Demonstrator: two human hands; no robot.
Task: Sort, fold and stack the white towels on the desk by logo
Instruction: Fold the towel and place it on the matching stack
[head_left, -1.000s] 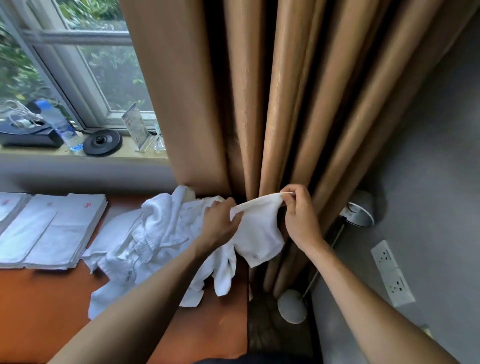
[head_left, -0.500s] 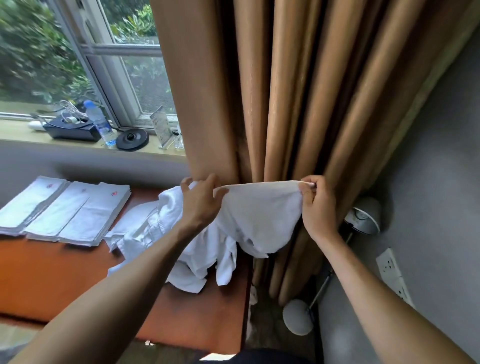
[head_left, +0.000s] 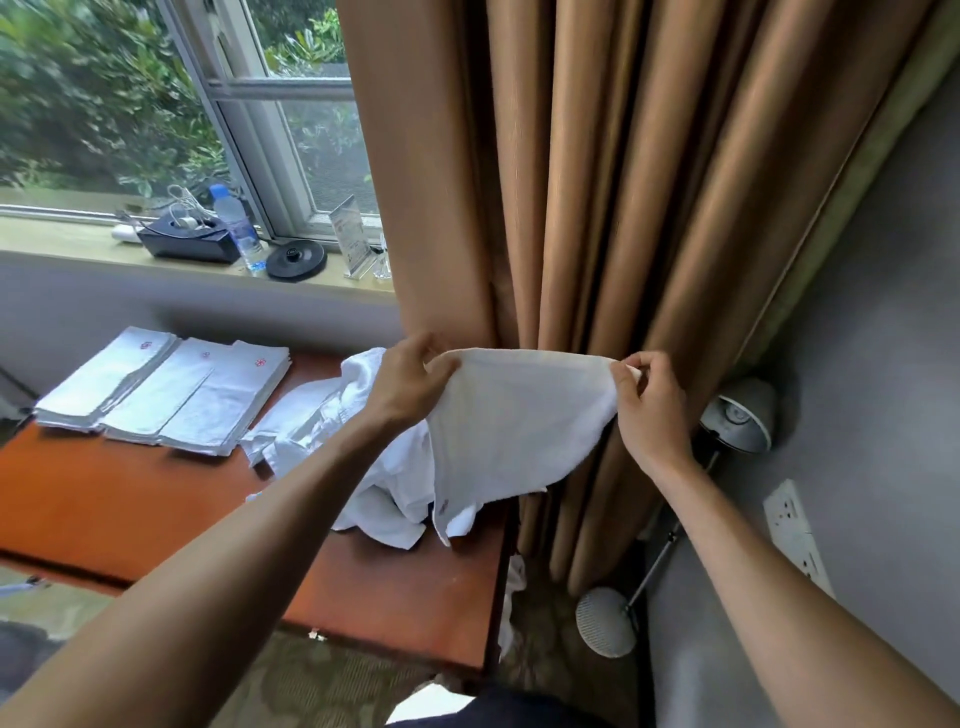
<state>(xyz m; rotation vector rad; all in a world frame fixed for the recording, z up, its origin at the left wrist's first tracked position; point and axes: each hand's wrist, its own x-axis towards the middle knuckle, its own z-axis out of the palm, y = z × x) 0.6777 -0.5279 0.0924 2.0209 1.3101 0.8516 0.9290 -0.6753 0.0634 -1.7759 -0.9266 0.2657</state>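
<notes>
A white towel hangs spread in the air above the right end of the desk. My left hand pinches its top left corner and my right hand pinches its top right corner. A small dark logo shows near the towel's lower edge. Behind and below it lies a crumpled pile of white towels. Three stacks of folded towels with red logos lie side by side at the desk's far left.
Tan curtains hang right behind the held towel. A desk lamp stands right of the desk by the grey wall. The windowsill carries a water bottle, a black tray, a black round base and a card stand.
My hands have moved apart and lifted, stretching the bunched towel out wide. The view has tilted up and shifted left, bringing the folded stacks further into sight.
</notes>
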